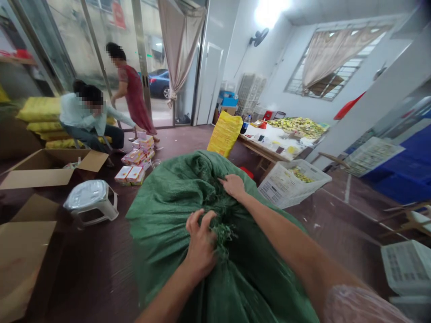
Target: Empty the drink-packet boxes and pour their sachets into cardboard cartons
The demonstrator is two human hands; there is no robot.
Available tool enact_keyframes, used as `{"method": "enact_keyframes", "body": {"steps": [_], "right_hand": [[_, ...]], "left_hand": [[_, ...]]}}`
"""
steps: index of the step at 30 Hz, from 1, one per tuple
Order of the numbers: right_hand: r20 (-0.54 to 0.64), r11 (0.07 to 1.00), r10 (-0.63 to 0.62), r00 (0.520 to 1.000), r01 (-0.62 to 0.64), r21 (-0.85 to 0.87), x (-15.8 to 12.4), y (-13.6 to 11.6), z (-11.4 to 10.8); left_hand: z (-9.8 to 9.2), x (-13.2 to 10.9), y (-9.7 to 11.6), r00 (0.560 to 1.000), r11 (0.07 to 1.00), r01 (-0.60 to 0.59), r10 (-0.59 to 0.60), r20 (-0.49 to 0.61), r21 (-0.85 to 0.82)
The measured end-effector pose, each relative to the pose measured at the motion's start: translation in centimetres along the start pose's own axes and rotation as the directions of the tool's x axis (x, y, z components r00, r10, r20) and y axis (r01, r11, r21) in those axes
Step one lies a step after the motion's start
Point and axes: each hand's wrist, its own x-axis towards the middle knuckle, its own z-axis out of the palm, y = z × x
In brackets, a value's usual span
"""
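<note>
A large, bulging green woven sack (pixel 168 193) fills the middle foreground, its top drawn together into folds. Frayed green strands stick up at the gathered mouth. My left hand (pixel 201 244) is on the near left side of this mouth, with bent fingers closed on the fabric. On the far right side of the gather, my right hand (pixel 234 186) grips a fold, its thumb side partly hidden. Both forearms reach in from the bottom, and the right one lies across the sack.
To the left are a white plastic stool (pixel 90 197), an open carton (pixel 40 172) and stacked small boxes (pixel 134 172). A seated person (pixel 87 110) and a standing person (pixel 129 89) are beyond. A yellow sack (pixel 225 134), a table (pixel 256 146) and a white crate (pixel 283 188) stand right.
</note>
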Motion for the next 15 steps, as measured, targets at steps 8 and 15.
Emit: {"method": "enact_keyframes", "body": {"steps": [8, 15], "right_hand": [[0.023, 0.996, 0.058, 0.998, -0.059, 0.072, 2.7, 0.6, 5.4], [-0.63, 0.536, -0.083, 0.772, 0.568, 0.625, -7.1, -1.5, -7.1]], "left_hand": [[0.8, -1.4, -3.1, 0.986, 0.988, 0.084, -0.064, 0.152, -0.13], [-7.5, 6.4, 0.0, 0.961, 0.939, 0.246, -0.268, -0.062, -0.238]]}}
